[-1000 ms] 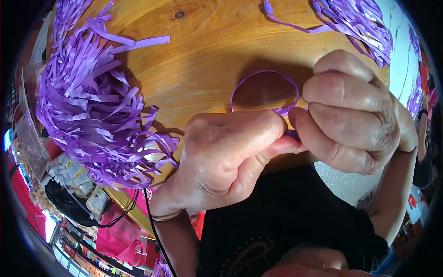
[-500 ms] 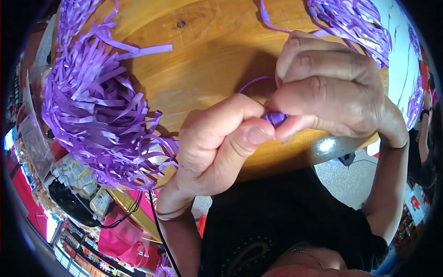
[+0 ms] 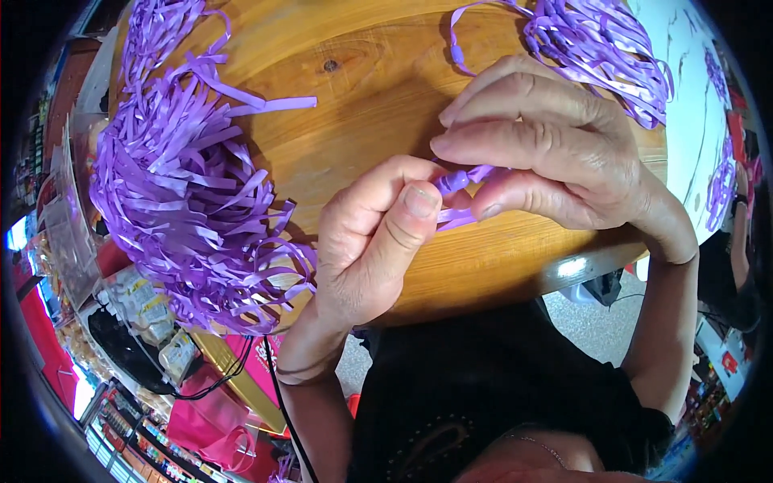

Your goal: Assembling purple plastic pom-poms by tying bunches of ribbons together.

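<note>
My left hand [image 3: 374, 233] is closed, its thumb and forefinger pinching a purple ribbon. A small shiny purple barrel-shaped piece [image 3: 456, 182] sits on the ribbon just past the left thumb tip; whether it is a bead or a tight knot I cannot tell. My right hand [image 3: 564, 153] hovers beside it with thumb and fingers apart. Between them runs a stretch of the purple ribbon [image 3: 481, 172], partly hidden behind the right fingers. A lower strand [image 3: 456, 218] shows under the left thumb.
A big heap of cut purple ribbons [image 3: 177, 201] covers the left of the wooden table [image 3: 362, 97]. A bundle of purple ribbons with small barrel pieces [image 3: 596, 48] lies at the far right, near a white marbled surface [image 3: 684, 97]. Another person's arm [image 3: 741, 241] shows at the right edge.
My right hand has opened and its thumb and forefinger have let go of the small purple piece. My left hand still pinches the ribbon, and the piece now shows more fully.
</note>
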`<state>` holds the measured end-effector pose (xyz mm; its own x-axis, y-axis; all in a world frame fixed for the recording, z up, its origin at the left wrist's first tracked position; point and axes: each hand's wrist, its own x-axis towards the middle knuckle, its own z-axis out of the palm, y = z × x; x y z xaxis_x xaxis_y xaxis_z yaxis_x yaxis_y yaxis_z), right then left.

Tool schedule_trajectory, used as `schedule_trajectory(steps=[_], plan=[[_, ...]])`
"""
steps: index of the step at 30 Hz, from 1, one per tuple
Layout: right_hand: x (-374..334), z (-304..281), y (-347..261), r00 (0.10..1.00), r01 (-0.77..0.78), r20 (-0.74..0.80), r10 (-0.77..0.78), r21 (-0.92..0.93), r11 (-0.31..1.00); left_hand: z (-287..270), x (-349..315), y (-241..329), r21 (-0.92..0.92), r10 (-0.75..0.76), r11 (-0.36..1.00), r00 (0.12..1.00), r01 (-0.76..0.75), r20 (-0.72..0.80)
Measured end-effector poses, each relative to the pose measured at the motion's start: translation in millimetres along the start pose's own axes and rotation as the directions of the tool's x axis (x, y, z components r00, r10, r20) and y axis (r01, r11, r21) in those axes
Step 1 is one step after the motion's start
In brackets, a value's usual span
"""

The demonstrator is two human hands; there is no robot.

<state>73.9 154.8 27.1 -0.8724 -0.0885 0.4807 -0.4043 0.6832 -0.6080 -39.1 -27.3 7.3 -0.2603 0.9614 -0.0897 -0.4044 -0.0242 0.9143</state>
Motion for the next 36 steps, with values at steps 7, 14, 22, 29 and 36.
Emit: schedule_trajectory(steps=[7,14,22,29,36], plan=[[-0.5,4.9,-8.6,0.997,-0.026,-0.068,0.031,0.07,0.997,9.1,-1.4,-1.8,0.111,0.158,0.983,0.984,-0.149,-0.083],[-0.6,8.4,-9.2,1.0,-0.021,-0.002,0.021,0.032,0.999,3.5,-2.1,0.7,0.504,0.327,0.822,0.944,-0.265,-0.036],[3.2,16.4,-5.3,0.999,0.019,0.038,-0.034,0.344,0.939,-2.7,2.2,15.2,0.53,0.338,0.757,0.923,-0.382,0.182],[-2.1,41.4,-8.8,0.992,0.014,-0.104,0.072,0.659,0.752,5.0,4.3,20.5,0.438,0.376,0.8,0.911,-0.411,0.168],[-3.5,37.9,-16.7,0.979,-0.145,0.017,0.204,0.761,0.633,-3.8,9.1,13.7,0.377,0.479,0.722,0.812,-0.58,0.333]])
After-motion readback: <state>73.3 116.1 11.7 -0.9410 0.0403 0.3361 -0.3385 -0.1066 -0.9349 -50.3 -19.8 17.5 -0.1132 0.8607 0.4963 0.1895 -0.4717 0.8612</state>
